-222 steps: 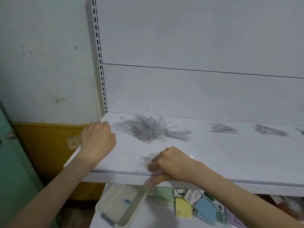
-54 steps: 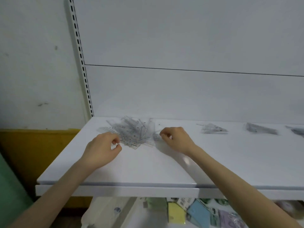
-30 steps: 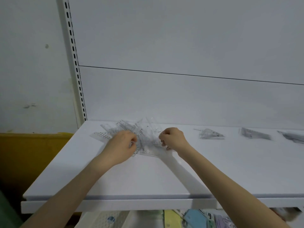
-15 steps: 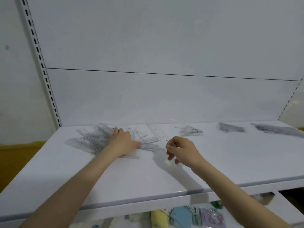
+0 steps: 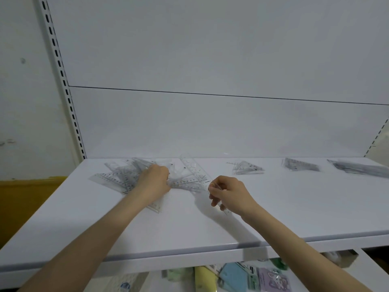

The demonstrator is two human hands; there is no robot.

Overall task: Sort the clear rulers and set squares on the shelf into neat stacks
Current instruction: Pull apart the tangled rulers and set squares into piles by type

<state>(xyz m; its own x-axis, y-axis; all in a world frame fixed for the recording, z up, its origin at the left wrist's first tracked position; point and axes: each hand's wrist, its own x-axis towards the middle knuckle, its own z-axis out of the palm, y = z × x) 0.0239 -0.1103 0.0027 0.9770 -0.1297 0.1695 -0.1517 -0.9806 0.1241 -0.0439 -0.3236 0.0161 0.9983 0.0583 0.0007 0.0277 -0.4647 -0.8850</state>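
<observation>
A jumbled pile of clear rulers and set squares (image 5: 124, 175) lies at the back left of the white shelf (image 5: 189, 232). My left hand (image 5: 154, 182) rests on the pile, fingers curled over several pieces. My right hand (image 5: 228, 193) is just right of the pile and pinches a clear ruler (image 5: 223, 207) that slants down under the hand. A small stack of set squares (image 5: 246, 167) lies further right, then another stack (image 5: 300, 164) and a longer blurred stack (image 5: 360, 170) near the right edge.
The shelf's back panel (image 5: 210, 123) rises right behind the pile. A slotted upright (image 5: 63, 81) stands at the left. Below the shelf's front edge lie coloured packets (image 5: 237, 277). A yellow surface (image 5: 25, 199) is at the lower left.
My right hand has lifted away from the pile towards me with a clear ruler pinched in it. My left hand stays pressed on the pile. The camera has turned slightly.
</observation>
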